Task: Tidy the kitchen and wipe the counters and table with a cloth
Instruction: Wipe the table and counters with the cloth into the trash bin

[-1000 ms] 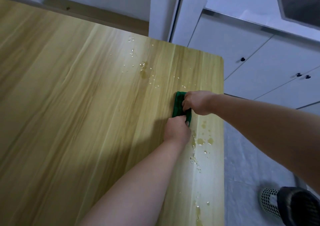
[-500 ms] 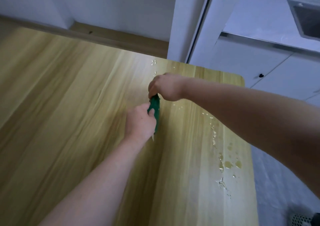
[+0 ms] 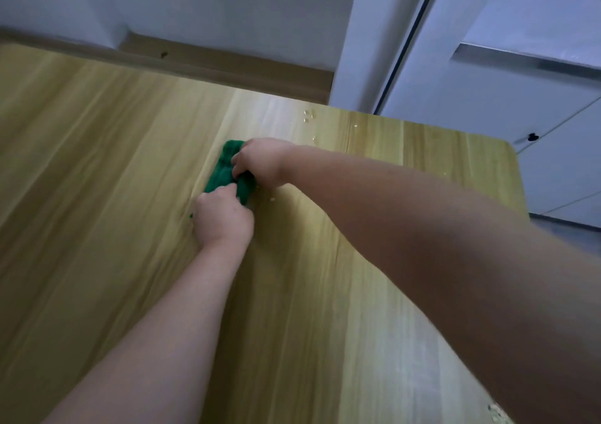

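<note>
A folded green cloth (image 3: 224, 169) lies pressed on the light wooden table (image 3: 97, 196), near its middle. My left hand (image 3: 222, 217) grips the cloth's near end. My right hand (image 3: 260, 163) grips its far right side, fingers curled into the fabric. Both hands hold the cloth flat against the tabletop. A few water drops (image 3: 309, 116) sit on the wood beyond the hands, near the far edge.
The table's right edge (image 3: 520, 189) drops to a grey floor. White cabinets with a dark knob (image 3: 532, 137) stand to the right. A white wall and wooden baseboard (image 3: 227, 65) run behind the table. More drops (image 3: 496, 412) lie at the bottom right.
Both hands have slid the cloth leftwards across the table, away from its right edge. The drops they passed over are gone from the wood.
</note>
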{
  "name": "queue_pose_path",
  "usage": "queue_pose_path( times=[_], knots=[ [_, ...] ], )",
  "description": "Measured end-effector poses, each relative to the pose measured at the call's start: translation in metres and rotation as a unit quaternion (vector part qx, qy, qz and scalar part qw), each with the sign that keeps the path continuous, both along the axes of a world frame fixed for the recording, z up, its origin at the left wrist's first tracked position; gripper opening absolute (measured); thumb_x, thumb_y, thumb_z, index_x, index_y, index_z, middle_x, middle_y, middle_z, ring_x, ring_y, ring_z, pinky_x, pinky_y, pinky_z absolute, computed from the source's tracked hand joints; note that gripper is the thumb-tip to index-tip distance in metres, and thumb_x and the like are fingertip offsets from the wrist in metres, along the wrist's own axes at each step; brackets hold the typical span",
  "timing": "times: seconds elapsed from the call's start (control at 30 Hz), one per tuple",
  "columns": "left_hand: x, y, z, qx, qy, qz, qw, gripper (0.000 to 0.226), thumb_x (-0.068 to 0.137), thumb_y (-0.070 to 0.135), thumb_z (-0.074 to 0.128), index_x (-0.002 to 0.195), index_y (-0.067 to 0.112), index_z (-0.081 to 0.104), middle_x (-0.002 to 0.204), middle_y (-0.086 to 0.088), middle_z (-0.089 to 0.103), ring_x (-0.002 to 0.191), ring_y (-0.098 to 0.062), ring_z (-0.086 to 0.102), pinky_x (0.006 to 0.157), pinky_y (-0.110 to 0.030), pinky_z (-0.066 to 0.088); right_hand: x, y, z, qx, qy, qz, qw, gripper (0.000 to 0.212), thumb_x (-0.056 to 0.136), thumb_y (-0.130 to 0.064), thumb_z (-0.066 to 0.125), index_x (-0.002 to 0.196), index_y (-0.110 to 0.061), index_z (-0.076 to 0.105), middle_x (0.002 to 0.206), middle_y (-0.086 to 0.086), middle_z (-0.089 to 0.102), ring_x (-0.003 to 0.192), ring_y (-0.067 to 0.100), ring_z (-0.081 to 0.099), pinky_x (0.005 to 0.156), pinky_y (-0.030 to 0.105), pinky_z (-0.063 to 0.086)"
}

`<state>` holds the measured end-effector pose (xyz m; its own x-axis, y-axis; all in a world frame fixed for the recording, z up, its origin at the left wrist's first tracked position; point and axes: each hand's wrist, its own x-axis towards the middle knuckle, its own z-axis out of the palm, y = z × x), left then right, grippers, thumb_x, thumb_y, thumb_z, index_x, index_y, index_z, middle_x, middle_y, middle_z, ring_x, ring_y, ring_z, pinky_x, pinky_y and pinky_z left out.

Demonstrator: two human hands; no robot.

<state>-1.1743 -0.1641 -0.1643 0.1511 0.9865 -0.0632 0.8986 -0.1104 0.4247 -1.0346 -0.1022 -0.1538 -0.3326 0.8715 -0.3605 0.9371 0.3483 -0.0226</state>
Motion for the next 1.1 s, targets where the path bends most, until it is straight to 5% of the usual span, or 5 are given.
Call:
queue_pose_path(
  times=[0.2, 0.47, 0.63, 0.77, 1.1],
  knots=[
    [0.038, -0.024, 0.001, -0.041, -0.043, -0.006, 0.998, 0.026, 0.096, 0.020, 0.052, 0.114, 0.017, 0.071, 0.106, -0.012, 0.071, 0.095, -0.034, 0.064, 0.076, -0.033, 0.047, 0.046, -0.016, -0.008, -0.007, -0.025, 0.013, 1.000, 0.042, 0.093, -0.012, 0.055, 0.129, -0.031, 0.063, 0.125, -0.004, 0.065, 0.116, 0.026, 0.057, 0.099, 0.044, 0.049],
    [0.117, -0.097, -0.002, -0.095, -0.100, -0.050, 0.989, 0.023, 0.098, 0.021, 0.051, 0.108, 0.018, 0.072, 0.093, -0.007, 0.070, 0.068, -0.018, 0.050, 0.061, -0.027, 0.043, 0.129, -0.100, 0.007, -0.066, -0.064, -0.027, 0.995, 0.042, 0.092, -0.008, 0.052, 0.126, -0.028, 0.066, 0.126, -0.004, 0.064, 0.119, 0.026, 0.054, 0.099, 0.042, 0.048],
    [0.161, -0.149, 0.000, -0.130, -0.128, -0.094, 0.979, 0.021, 0.096, 0.021, 0.051, 0.097, 0.019, 0.072, 0.083, -0.005, 0.067, 0.073, -0.027, 0.064, 0.063, -0.034, 0.057, 0.176, -0.163, 0.011, -0.090, -0.081, -0.066, 0.990, 0.047, 0.092, -0.004, 0.048, 0.127, -0.030, 0.065, 0.129, -0.005, 0.061, 0.121, 0.024, 0.052, 0.098, 0.041, 0.048],
    [0.194, -0.190, -0.003, -0.139, -0.126, -0.129, 0.974, 0.021, 0.094, 0.017, 0.049, 0.081, 0.017, 0.066, 0.072, -0.003, 0.061, 0.069, -0.029, 0.061, 0.058, -0.032, 0.050, 0.209, -0.208, 0.014, -0.113, -0.083, -0.106, 0.985, 0.051, 0.091, -0.002, 0.047, 0.129, -0.030, 0.065, 0.132, -0.003, 0.059, 0.123, 0.024, 0.051, 0.099, 0.041, 0.048],
    [0.235, -0.248, 0.003, -0.172, -0.151, -0.177, 0.957, 0.023, 0.097, 0.018, 0.048, 0.083, 0.014, 0.065, 0.077, -0.004, 0.065, 0.070, -0.023, 0.059, 0.060, -0.030, 0.048, 0.251, -0.273, 0.017, -0.127, -0.140, -0.124, 0.974, 0.051, 0.092, 0.001, 0.043, 0.125, -0.030, 0.066, 0.123, -0.008, 0.063, 0.117, 0.022, 0.053, 0.095, 0.040, 0.051]
  ],
)
